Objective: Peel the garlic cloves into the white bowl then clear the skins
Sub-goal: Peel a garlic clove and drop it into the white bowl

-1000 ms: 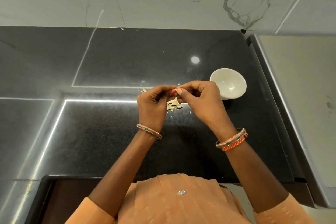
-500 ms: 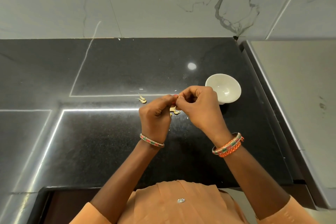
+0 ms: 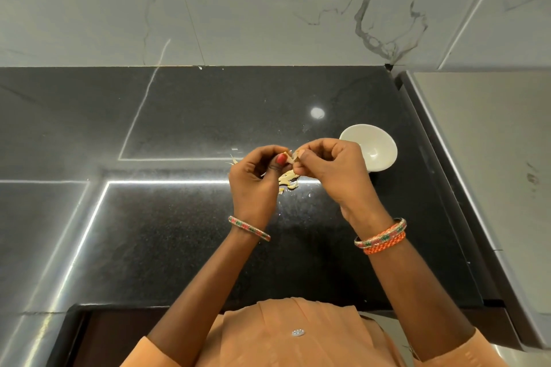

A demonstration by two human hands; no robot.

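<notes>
Head view looks straight down on a polished black speckled stone surface (image 3: 179, 232) backed by grey-veined marble wall tiles (image 3: 268, 3). Both hands are raised just above it, knuckles up and fingertips meeting. The left hand (image 3: 253, 182) is curled nearly closed, its red-nailed thumb pressed against a small pale garlic clove (image 3: 289, 155). The right hand (image 3: 331, 167) is curled the same way, pinching the clove's other side, so the clove sits between the two sets of fingertips with a papery flake lifting from it. Directly below the hands, thin dry yellowish skins (image 3: 286, 179) lie scattered on the stone, with a few more slivers just left of the left hand. The white bowl (image 3: 375, 146), round, smooth and glossy, stands on the surface just beyond the right hand; its near rim is hidden by the knuckles. Beaded bangles (image 3: 381, 237) ring the right wrist, a slimmer one the left.
</notes>
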